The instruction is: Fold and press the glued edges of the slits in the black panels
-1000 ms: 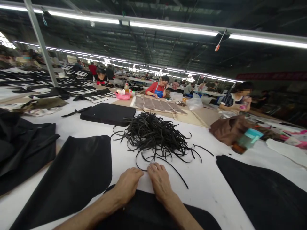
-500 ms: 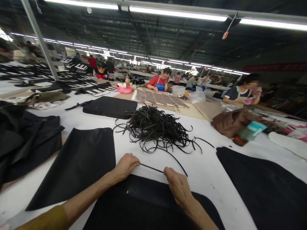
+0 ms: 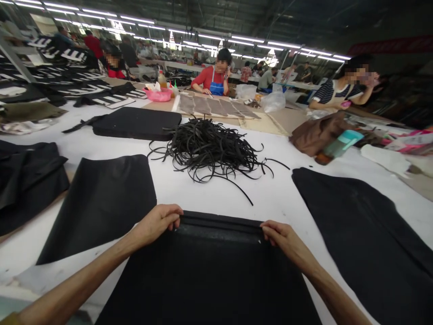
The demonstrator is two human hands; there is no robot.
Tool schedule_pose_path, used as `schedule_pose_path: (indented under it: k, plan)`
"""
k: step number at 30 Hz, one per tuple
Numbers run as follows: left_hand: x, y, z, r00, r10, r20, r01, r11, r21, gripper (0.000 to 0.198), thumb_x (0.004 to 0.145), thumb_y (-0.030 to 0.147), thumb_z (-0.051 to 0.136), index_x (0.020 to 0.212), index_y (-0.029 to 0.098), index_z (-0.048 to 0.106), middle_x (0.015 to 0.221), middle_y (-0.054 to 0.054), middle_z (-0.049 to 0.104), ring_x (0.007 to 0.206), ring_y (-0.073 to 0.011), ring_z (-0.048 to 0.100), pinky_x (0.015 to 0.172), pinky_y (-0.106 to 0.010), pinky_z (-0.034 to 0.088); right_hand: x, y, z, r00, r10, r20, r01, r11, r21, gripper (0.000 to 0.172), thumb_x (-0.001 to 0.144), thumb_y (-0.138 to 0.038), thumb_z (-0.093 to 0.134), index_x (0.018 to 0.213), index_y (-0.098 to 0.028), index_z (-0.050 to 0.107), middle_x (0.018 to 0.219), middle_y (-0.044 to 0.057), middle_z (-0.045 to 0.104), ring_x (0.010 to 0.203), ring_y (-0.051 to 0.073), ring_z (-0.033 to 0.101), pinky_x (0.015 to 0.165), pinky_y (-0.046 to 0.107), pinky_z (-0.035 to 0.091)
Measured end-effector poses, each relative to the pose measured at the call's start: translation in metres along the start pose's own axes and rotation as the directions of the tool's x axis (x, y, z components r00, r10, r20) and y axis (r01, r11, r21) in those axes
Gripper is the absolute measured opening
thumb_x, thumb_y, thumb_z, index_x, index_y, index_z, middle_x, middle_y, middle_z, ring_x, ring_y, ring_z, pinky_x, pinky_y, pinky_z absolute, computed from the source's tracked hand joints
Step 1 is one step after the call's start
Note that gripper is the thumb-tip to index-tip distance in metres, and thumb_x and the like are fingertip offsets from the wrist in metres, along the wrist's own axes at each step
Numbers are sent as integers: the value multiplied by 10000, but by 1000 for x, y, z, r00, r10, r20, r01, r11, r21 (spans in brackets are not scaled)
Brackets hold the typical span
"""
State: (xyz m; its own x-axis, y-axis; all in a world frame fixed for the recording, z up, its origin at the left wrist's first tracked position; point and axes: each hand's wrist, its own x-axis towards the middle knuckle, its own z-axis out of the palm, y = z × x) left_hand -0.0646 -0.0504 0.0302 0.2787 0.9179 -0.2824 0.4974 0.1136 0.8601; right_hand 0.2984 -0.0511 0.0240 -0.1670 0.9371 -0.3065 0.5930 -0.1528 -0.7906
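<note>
Between my two hands a narrow black strip [image 3: 221, 222] is stretched straight along the far edge of a black sheet [image 3: 209, 280] lying in front of me. My left hand [image 3: 158, 223] pinches its left end near the sheet's far left corner. At the other end, my right hand [image 3: 286, 237] has its thumb and fingers closed on the strip near the far right corner. Just beyond the hands sits a tangled pile of black strips [image 3: 213, 146], one of them curving out toward me. Strip and sheet are nearly the same black, so their contact is hard to make out.
Black sheets lie left [image 3: 104, 203] and right [image 3: 358, 225] on the white table [image 3: 182, 192]. Behind are a black stack [image 3: 135, 124], a pink basket [image 3: 158, 95], a brown bag [image 3: 316, 133] and a teal-lidded bottle [image 3: 340, 146]. Co-workers [image 3: 213, 79] sit across the table.
Both hands have moved farther apart, bringing the strip from the white tabletop onto the sheet's far edge. More of its length now shows between them. The camera view has tilted downward.
</note>
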Motion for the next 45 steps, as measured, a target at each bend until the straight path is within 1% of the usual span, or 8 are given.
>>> schedule_pose_path:
  k: [4, 7, 10, 14, 21, 30, 35, 45]
  plan:
    - [-5, 7, 7, 989, -148, -28, 143, 979, -148, 172, 710, 320, 489, 729, 150, 507, 631, 14, 600, 516, -93, 538, 492, -193, 367, -5, 10, 3, 987, 158, 37, -162, 975, 154, 291, 714, -426, 516, 808, -167, 608, 617, -20, 571, 487, 98, 438, 454, 226, 276]
    - [-6, 7, 12, 963, -265, -50, 250, 948, -196, 194, 674, 336, 512, 701, 145, 490, 594, 5, 598, 450, -95, 537, 423, -184, 342, -6, 13, 5, 966, 257, 25, -258, 960, 105, 307, 656, -472, 551, 676, -169, 595, 505, -30, 517, 416, 84, 384, 419, 225, 231]
    - [-5, 3, 14, 946, -314, -85, 294, 937, -189, 165, 664, 309, 515, 684, 148, 489, 537, 17, 577, 379, -90, 501, 364, -176, 302, -3, 18, 5, 960, 279, -7, -278, 959, 62, 340, 615, -519, 580, 605, -180, 563, 473, -31, 493, 393, 83, 376, 412, 229, 237]
    - [-4, -2, 13, 940, -315, -127, 297, 944, -142, 139, 670, 285, 507, 639, 151, 490, 452, 44, 513, 331, -75, 449, 332, -162, 250, 1, 26, 5, 958, 288, 15, -288, 955, 74, 392, 616, -570, 585, 570, -185, 528, 461, -33, 464, 393, 80, 361, 403, 226, 236]
    - [-4, -7, 13, 953, -281, -114, 279, 960, -34, 139, 686, 248, 424, 614, 155, 498, 444, 42, 505, 322, -79, 448, 338, -165, 276, -1, 29, 7, 958, 287, 3, -287, 954, 88, 386, 621, -574, 568, 632, -188, 558, 528, -12, 501, 432, 92, 402, 405, 222, 269]
    - [4, -17, 11, 942, -309, -130, 314, 949, 23, 122, 629, 236, 448, 616, 154, 537, 460, 25, 531, 339, -84, 445, 338, -169, 292, 6, 47, 12, 939, 343, -4, -341, 934, 104, 370, 655, -560, 545, 672, -191, 563, 420, -38, 436, 377, 89, 340, 393, 232, 212]
    - [6, -20, 9, 937, -328, -121, 334, 942, 33, 116, 616, 229, 457, 620, 150, 542, 472, 20, 538, 352, -85, 457, 340, -167, 292, 5, 43, 16, 951, 304, -60, -298, 950, 96, 387, 652, -569, 548, 659, -182, 558, 443, -38, 445, 375, 79, 343, 394, 228, 198]
    - [8, -21, 13, 922, -362, -134, 371, 927, 48, 86, 616, 217, 454, 631, 165, 521, 458, 39, 514, 335, -89, 463, 300, -156, 266, 9, 38, 14, 944, 331, -5, -329, 940, 90, 372, 604, -559, 573, 626, -189, 536, 429, -44, 435, 373, 84, 353, 400, 234, 217]
